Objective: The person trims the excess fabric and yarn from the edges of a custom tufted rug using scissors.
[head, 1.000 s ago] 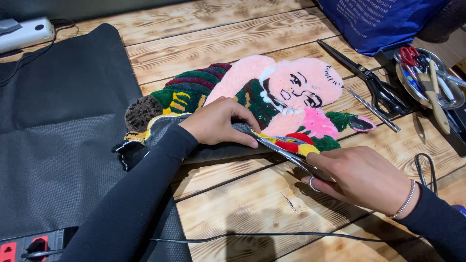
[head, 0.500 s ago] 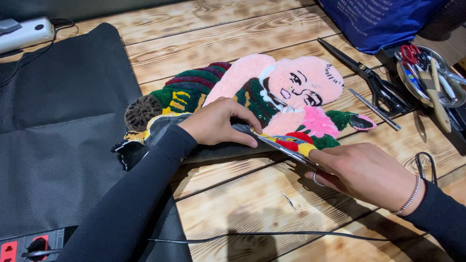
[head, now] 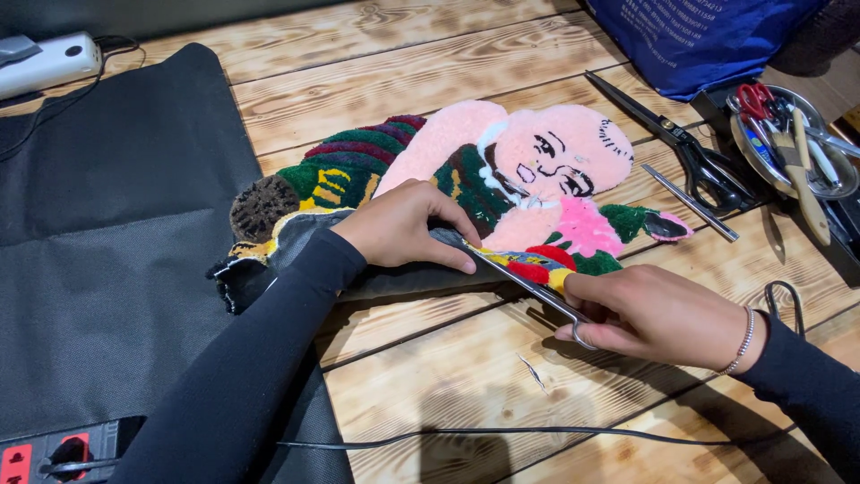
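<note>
A tufted rug piece in pink, green, red and yellow lies on the wooden table. Its near edge is folded up, showing grey backing fabric. My left hand presses flat on that folded edge, fingers pointing right. My right hand grips small silver scissors. Their blades lie along the rug's near edge, just right of my left fingertips, by the red and yellow tufts.
Black cloth covers the table's left side. Large black scissors and a metal rod lie to the right. A round metal tray holds brushes and tools. A blue bag sits behind. A black cable crosses the front.
My right hand worked the small scissors along the rug's near edge, first sliding left, then drawing slightly back toward me. My left hand stayed pressed on the folded backing.
</note>
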